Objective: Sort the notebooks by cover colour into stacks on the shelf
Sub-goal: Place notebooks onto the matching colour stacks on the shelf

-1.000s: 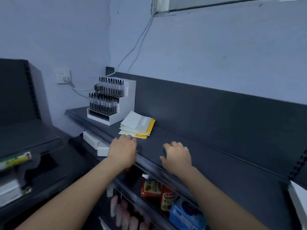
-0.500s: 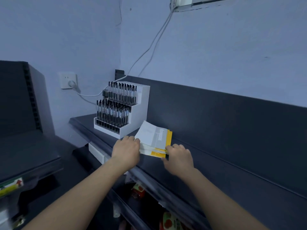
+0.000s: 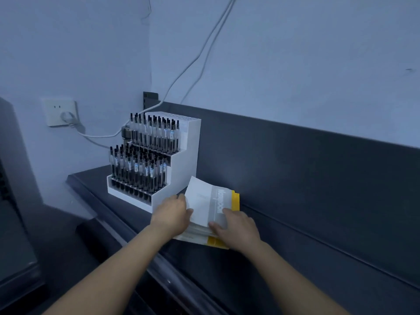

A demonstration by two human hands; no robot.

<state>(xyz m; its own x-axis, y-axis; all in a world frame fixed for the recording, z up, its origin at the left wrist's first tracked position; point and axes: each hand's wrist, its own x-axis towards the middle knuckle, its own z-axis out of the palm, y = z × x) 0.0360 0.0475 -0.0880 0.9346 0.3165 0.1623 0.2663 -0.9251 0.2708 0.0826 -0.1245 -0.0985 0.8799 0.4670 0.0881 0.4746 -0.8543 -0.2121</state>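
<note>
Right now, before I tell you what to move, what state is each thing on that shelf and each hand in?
Top notebook: white cover, left side tilted up off the pile.
Notebook pile: lying on the shelf, unsorted, yellow and white mixed.
Left hand: grips the top notebook's left edge.
Right hand: holds the pile's near right corner.
Pen rack: upright, pens standing in its tiers.
Plug: in the wall socket.

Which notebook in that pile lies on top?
The white notebook with the grey band, held by the left hand and right hand. The notebooks under it show yellow bands instead.
</note>
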